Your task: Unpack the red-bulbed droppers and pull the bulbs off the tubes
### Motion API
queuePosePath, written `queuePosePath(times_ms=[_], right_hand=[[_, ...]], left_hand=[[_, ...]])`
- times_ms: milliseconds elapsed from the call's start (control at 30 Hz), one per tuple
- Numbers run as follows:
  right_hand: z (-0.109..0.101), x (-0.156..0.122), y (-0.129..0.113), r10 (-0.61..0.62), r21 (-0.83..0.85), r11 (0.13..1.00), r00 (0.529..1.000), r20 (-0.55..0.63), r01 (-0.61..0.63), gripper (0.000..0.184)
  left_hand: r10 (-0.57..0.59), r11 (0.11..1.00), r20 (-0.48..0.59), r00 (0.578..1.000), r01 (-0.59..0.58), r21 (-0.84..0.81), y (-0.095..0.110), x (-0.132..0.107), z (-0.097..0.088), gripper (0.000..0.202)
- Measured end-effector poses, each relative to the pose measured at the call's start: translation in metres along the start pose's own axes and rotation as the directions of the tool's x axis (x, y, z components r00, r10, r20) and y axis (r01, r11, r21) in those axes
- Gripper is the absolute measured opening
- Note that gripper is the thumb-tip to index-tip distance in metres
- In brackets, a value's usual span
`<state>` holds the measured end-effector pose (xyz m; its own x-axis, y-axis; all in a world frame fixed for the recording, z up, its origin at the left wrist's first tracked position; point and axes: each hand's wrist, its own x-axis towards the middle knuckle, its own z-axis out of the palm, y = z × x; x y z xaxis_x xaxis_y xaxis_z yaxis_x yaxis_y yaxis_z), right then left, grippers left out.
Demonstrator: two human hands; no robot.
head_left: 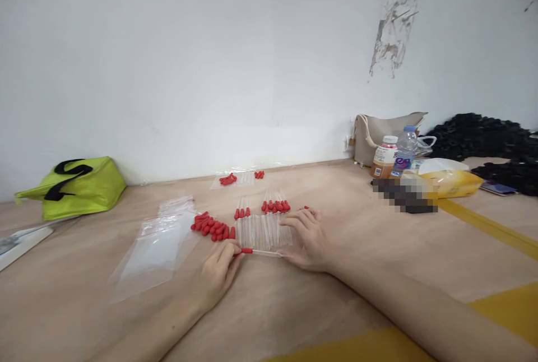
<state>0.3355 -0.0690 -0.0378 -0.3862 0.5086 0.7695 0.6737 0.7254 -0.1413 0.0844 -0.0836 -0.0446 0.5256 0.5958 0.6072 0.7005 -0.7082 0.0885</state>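
Note:
My left hand [218, 269] pinches the red bulb end of a clear dropper [261, 252] that lies flat on the table. My right hand [309, 237] pinches the dropper's glass tip with thumb and forefinger, its other fingers spread over a row of clear glass tubes [263, 231]. A pile of loose red rubber bulbs [212, 226] lies just left of the tubes. Assembled droppers with red bulbs [275, 205] lie in small groups behind the row.
Clear plastic bags [157, 247] lie at the left. Another bag with red bulbs [235, 179] sits near the wall. A lime green bag [73, 185] is at far left. Two bottles [395, 157], a beige bag [380, 132], a yellow packet and black items sit at right.

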Motion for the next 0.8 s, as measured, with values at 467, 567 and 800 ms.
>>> queuePosePath(times_ms=[467, 567, 800], right_hand=[[0.021, 0.0, -0.011, -0.188, -0.094, 0.976, 0.98, 0.067, 0.194, 0.017], [0.021, 0.0, -0.013, -0.214, -0.063, 0.974, 0.975, 0.063, 0.218, 0.017], [0.015, -0.003, -0.014, -0.273, -0.023, 0.961, 0.96, 0.065, 0.275, 0.015]], left_hand=[[0.11, 0.994, -0.136, 0.985, -0.107, 0.032, 0.009, 0.005, 0.005, 0.013], [0.193, 0.977, -0.126, 0.973, -0.179, 0.115, 0.011, 0.01, 0.001, 0.019], [0.251, 0.96, -0.082, 0.965, -0.236, 0.152, 0.014, 0.01, -0.001, 0.011]])
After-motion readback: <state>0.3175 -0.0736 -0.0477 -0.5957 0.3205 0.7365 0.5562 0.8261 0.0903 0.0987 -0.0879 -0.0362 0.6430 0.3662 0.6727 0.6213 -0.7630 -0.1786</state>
